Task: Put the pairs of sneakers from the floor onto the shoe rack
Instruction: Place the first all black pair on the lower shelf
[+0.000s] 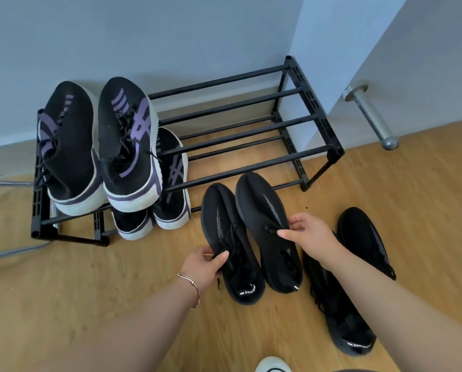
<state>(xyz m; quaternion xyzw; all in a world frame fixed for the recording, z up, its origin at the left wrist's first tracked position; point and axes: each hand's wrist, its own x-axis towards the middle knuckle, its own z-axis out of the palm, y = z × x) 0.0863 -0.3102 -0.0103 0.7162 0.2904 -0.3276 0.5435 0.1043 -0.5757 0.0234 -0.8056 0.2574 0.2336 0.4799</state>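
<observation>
Partly arm-hidden third sneaker (339,312); both hands' fingers (219,260) pinch black sneakers (267,232).

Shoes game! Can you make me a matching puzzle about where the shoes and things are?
Things:
1. purple-striped sneakers
2. all-black sneaker pair
3. bracelet
4. door handle

Places:
A. on the left wrist
B. top of the shoe rack
C. far right, on the door
D. on the floor, held by the left hand and right hand

Pairs: 1-B, 2-D, 3-A, 4-C
</observation>
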